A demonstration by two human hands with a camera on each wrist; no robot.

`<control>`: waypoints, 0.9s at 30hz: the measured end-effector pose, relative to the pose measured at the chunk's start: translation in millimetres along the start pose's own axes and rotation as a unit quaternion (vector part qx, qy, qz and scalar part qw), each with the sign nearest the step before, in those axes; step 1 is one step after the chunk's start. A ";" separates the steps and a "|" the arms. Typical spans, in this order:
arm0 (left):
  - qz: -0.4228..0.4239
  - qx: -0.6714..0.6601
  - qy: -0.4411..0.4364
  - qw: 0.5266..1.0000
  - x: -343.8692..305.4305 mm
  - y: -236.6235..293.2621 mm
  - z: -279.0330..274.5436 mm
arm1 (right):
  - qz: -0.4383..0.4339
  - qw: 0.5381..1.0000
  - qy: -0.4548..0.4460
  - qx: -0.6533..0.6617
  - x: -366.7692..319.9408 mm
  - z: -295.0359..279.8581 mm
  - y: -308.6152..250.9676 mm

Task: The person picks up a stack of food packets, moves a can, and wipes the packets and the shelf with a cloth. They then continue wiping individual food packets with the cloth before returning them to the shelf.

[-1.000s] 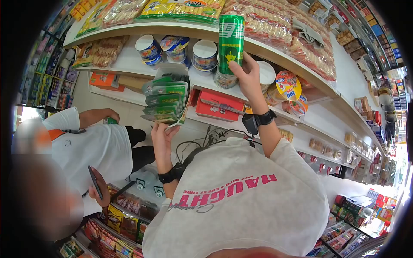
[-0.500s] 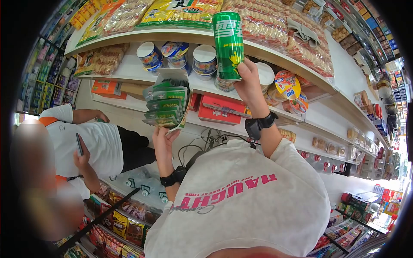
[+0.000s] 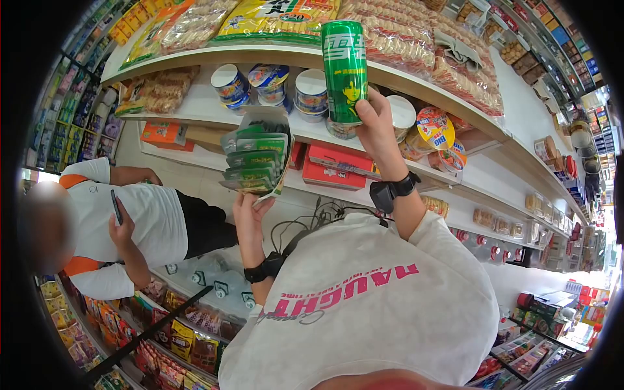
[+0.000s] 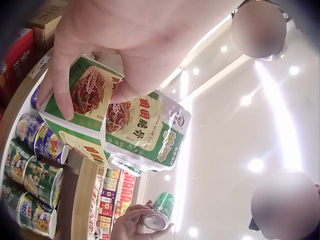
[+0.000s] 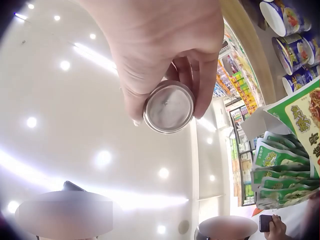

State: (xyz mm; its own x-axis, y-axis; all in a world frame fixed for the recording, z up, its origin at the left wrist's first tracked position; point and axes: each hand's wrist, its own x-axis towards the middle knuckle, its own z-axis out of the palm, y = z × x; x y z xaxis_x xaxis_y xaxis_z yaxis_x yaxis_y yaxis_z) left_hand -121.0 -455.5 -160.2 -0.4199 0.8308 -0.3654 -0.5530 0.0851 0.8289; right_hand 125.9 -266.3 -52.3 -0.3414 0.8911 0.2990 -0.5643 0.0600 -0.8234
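In the head view my right hand [image 3: 378, 130] grips a tall green can [image 3: 344, 71] upright, in front of the shelf edge. From the right wrist view, the can's round metal end [image 5: 169, 107] shows between thumb and fingers. My left hand [image 3: 251, 218] holds an opened box [image 3: 283, 156] from below, with several green packets [image 3: 255, 159] standing in a row inside it. The left wrist view shows the fingers of my left hand [image 4: 115, 50] around the box's end [image 4: 90, 95], and packets jutting out past it.
Cup noodles [image 3: 312, 91] stand on the middle shelf, with bagged snacks [image 3: 276, 19] on the shelf above. Red boxes [image 3: 333, 172] lie lower down. At the left, a person in a white shirt [image 3: 140, 218] holds a phone [image 3: 117, 207]. Cables [image 3: 312, 218] hang behind my left wrist.
The can has moved slightly left and up from the cup noodles behind it since the earliest frame. The person at the left has shifted, raising the phone. The box has moved slightly right.
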 end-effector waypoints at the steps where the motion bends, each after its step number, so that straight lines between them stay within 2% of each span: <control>1: 0.001 0.000 -0.001 1.000 -0.6 0.0 -0.6 | -0.009 1.000 0.011 -0.027 -0.9 5.0 -3.0; 5: -0.004 0.004 0.000 1.000 -3.0 0.5 -2.2 | -0.073 0.973 0.075 -0.206 -1.8 24.1 -12.0; 8: -0.005 0.000 -0.001 1.000 -4.3 0.0 -2.7 | -0.085 0.923 0.121 -0.355 -2.9 22.2 -10.3; 11: -0.006 -0.005 -0.004 1.000 -4.8 -0.9 -3.9 | -0.145 0.876 0.136 -0.440 -1.9 20.4 -7.5; 17: -0.008 -0.007 -0.011 1.000 -8.2 1.0 -3.3 | -0.228 0.817 0.184 -0.496 -0.1 21.9 -3.0; 27: -0.006 -0.008 -0.019 1.000 -10.3 1.1 -6.8 | -0.288 0.755 0.175 -0.563 -3.0 21.5 -8.3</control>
State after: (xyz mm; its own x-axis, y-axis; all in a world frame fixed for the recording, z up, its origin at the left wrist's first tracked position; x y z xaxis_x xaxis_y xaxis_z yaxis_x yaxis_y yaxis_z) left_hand -122.2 -467.7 -158.3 -0.3854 0.8504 -0.3581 -0.5698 0.0859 0.8173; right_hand 115.4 -279.1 -36.0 0.0475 0.6239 0.7800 0.5207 0.6509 -0.5524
